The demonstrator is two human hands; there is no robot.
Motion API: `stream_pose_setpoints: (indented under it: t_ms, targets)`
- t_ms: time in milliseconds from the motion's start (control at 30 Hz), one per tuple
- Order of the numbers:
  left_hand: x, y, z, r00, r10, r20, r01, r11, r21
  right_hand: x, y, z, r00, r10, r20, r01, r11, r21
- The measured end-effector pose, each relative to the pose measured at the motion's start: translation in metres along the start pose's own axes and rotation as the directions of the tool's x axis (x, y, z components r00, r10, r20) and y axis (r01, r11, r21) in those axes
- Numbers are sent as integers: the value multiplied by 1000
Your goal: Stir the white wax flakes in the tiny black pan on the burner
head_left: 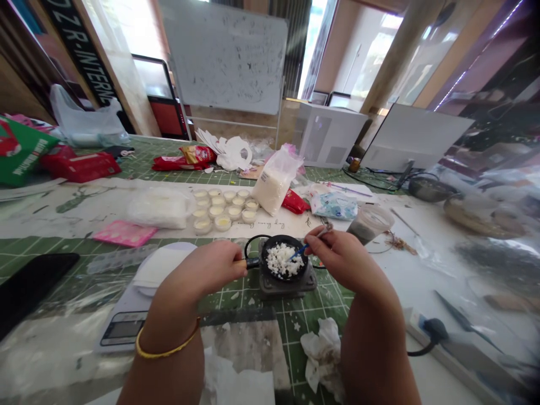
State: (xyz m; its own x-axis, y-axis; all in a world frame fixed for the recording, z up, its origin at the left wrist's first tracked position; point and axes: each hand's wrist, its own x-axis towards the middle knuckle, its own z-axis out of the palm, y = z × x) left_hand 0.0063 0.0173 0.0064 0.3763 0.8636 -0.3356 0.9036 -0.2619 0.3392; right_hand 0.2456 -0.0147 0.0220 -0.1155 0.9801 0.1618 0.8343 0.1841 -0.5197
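Observation:
A small black pan (284, 277) holds a heap of white chunks (282, 257) and sits on a dark grey hot plate (291, 288). My left hand (219, 263) is wrapped round the wooden end of the pan handle (252, 262), left of the pan. On the pan's right, my right hand (333, 250) pinches a thin blue stick (302, 251), whose lower tip is among the white chunks. Several small clear cups (223, 223) with pale yellow contents stand behind the pan. Beside them leans a clear bag of white granules (272, 185).
A scale (122, 326) lies at left near a black phone-like slab (34, 281). Crumpled tissue (323, 351) is in front of the hot plate. A plastic cup (369, 222), a power strip (447, 360) and a plug (434, 331) are at right.

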Motion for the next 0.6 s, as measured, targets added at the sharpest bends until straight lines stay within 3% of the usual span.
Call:
stream_pose_setpoints:
  t_ms: [100,200,333,467,600]
  targets:
    - [-1,0,0,1000,1,-11,-1,1000,6,1,-3,3,998,-30,-51,31,999,19]
    - [-1,1,-1,1000,-1,-19,1,1000,13,0,-4,2,999,-33,-7,33,999,-6]
    - [-1,2,-1,1000,-7,-11,8,1000,19,-2,-6,3,998,-63,-32,65,994,91]
    - [-1,3,-2,1000,-3,-18,4,1000,12,0,-5,5,996,-79,40,77,995,62]
    - [-2,3,-2,1000,-8,-16,8,1000,9,3,0,5,994,-23,-103,28,999,43]
